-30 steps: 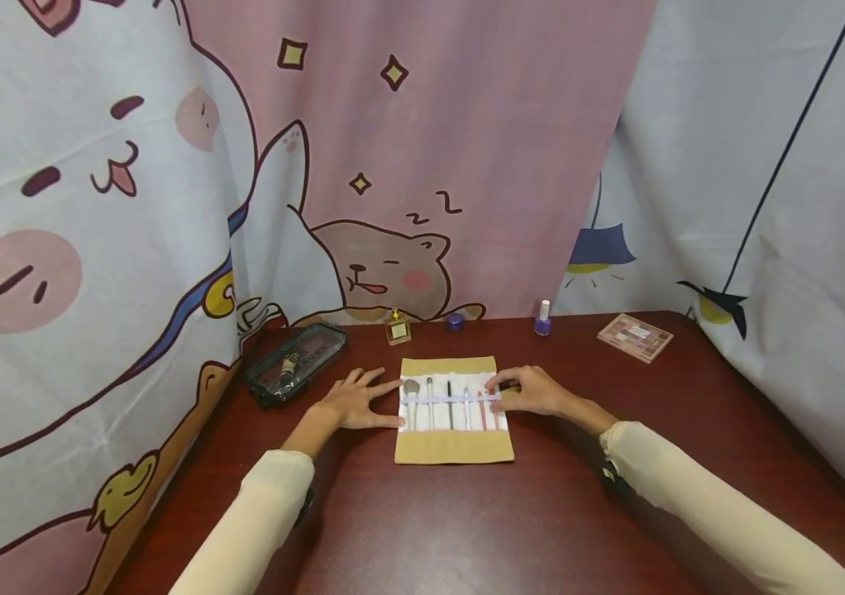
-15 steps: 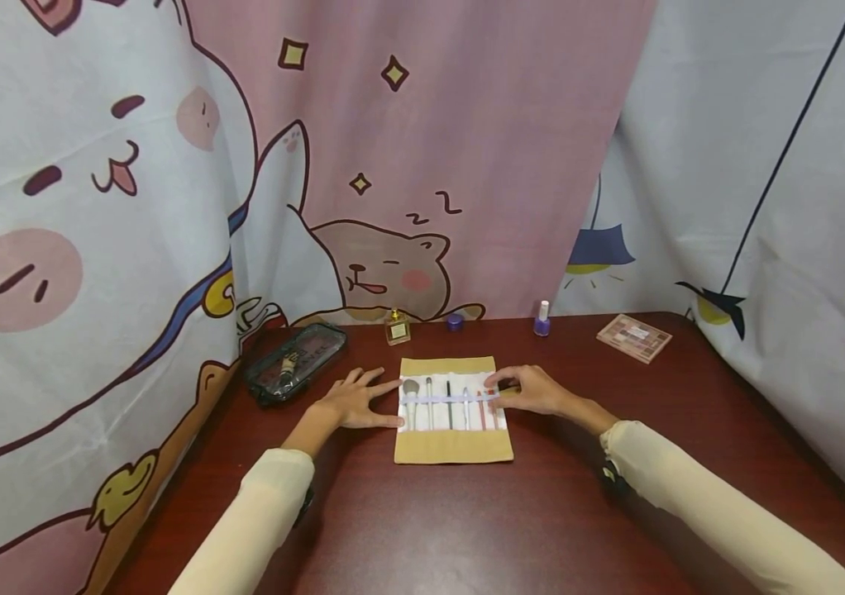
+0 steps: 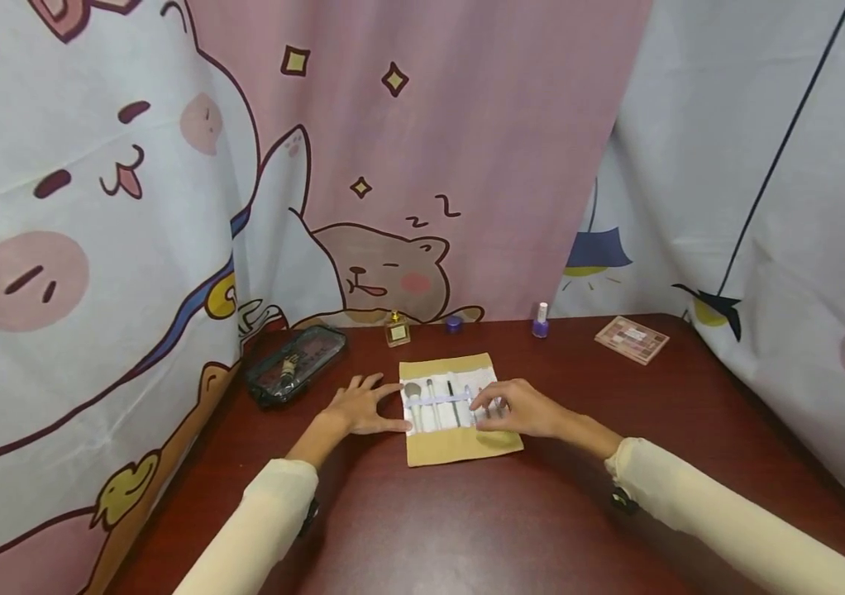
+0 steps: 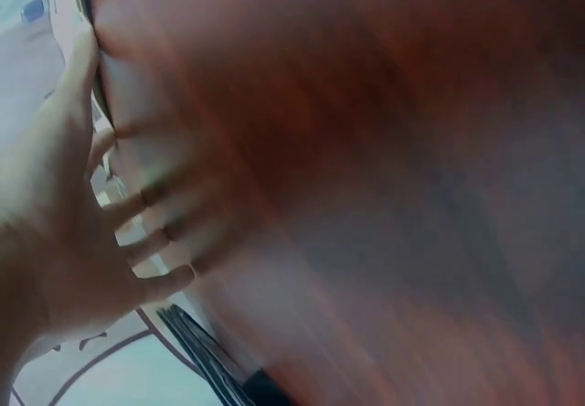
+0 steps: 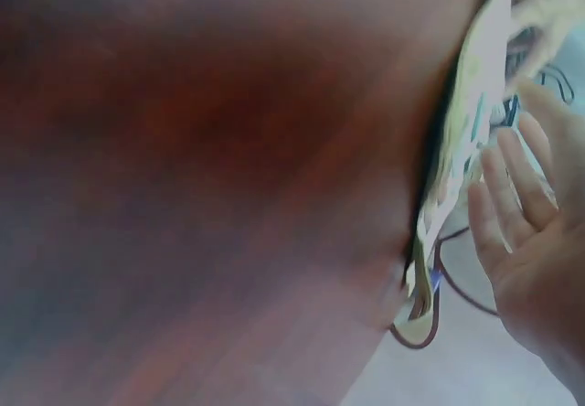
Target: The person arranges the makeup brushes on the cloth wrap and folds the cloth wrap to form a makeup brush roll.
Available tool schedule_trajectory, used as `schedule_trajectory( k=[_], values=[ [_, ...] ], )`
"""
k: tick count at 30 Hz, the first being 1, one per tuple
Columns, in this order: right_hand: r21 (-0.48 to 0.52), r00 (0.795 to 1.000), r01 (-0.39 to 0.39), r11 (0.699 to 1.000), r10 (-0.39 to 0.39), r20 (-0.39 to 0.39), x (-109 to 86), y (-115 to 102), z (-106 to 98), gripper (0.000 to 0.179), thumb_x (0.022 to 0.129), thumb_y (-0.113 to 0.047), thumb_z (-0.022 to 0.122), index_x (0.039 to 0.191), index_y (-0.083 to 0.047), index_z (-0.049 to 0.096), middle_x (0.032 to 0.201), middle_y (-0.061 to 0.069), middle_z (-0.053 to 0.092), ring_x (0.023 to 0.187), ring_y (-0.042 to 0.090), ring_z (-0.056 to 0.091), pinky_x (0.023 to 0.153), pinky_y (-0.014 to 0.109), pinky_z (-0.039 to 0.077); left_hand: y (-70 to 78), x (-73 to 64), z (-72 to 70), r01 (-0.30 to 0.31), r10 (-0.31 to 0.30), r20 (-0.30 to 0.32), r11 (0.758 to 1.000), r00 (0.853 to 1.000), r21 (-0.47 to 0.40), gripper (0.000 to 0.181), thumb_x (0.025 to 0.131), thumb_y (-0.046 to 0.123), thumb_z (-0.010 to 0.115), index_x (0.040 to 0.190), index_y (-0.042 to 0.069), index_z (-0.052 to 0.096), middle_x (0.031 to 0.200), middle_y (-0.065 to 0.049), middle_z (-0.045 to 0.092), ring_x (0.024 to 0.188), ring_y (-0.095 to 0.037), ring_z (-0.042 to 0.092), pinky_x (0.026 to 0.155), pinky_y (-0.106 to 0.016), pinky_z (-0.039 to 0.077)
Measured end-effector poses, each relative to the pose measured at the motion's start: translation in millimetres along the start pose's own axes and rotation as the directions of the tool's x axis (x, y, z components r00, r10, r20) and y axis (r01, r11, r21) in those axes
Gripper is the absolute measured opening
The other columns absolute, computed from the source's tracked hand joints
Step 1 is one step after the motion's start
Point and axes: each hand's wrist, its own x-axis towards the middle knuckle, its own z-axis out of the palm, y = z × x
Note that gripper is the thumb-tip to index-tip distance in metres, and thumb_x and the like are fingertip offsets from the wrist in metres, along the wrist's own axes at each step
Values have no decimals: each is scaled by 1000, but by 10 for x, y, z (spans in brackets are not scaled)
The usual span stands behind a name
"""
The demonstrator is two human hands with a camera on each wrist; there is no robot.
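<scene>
A tan and white fabric brush roll (image 3: 446, 448) lies unrolled on the table, slightly turned. Under its pale elastic strap sit several makeup tools, among them a fluffy brush (image 3: 412, 390) at the left and a dark slim one (image 3: 453, 397). My left hand (image 3: 359, 408) has its fingers spread, thumb and index finger touching the roll's left edge. Over the right part of the roll is my right hand (image 3: 525, 410), covering some of the tools. In the right wrist view the right hand's fingers (image 5: 501, 186) look loosely extended, with nothing seen held.
Left of the roll lies a clear, black-edged pouch (image 3: 296, 364) with a small item inside. Along the back stand a perfume bottle (image 3: 397, 330), a purple jar (image 3: 454, 324) and nail polish (image 3: 541, 321). An eyeshadow palette (image 3: 632, 339) is at the back right. Printed curtains surround the table.
My right hand has moved left from the roll's right edge to over its tools. The roll has turned slightly, its right side away from me. My left hand stays at the left edge.
</scene>
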Motion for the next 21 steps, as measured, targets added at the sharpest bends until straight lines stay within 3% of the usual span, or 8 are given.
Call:
schedule_trajectory(
  k=[4,11,15,21],
  values=[
    [-24,996,2,1000,0,86,-93,-76,45,18,88,-24,86,102,-15,80,90,-3,73,81,16,69,74,34,57,84,-70,14,3,-4,-30,1000,1000,-13,92,83,82,62,159,33,43,166,-15,32,149,-41,30,111,-66,34],
    [-72,997,4,997,2,80,-220,-7,33,16,87,-21,87,100,-16,79,90,-7,72,81,9,67,71,29,56,177,-160,11,-16,15,-74,1000,997,-6,83,86,78,63,153,30,52,163,-15,36,148,-42,32,109,-67,35],
    [-60,995,-21,998,26,91,-283,45,-46,17,85,-18,86,101,-16,79,92,-7,74,84,10,68,74,31,57,206,-208,9,-75,76,-117,997,990,10,68,90,71,65,142,27,63,161,-15,39,146,-41,35,108,-65,38],
    [-77,996,-71,995,76,54,-392,175,-195,19,82,-11,85,100,-15,81,92,-5,75,85,13,68,75,34,57,264,-283,-14,-199,198,-149,980,969,11,40,95,53,71,121,24,73,157,-15,43,143,-40,38,105,-65,40]
  ],
)
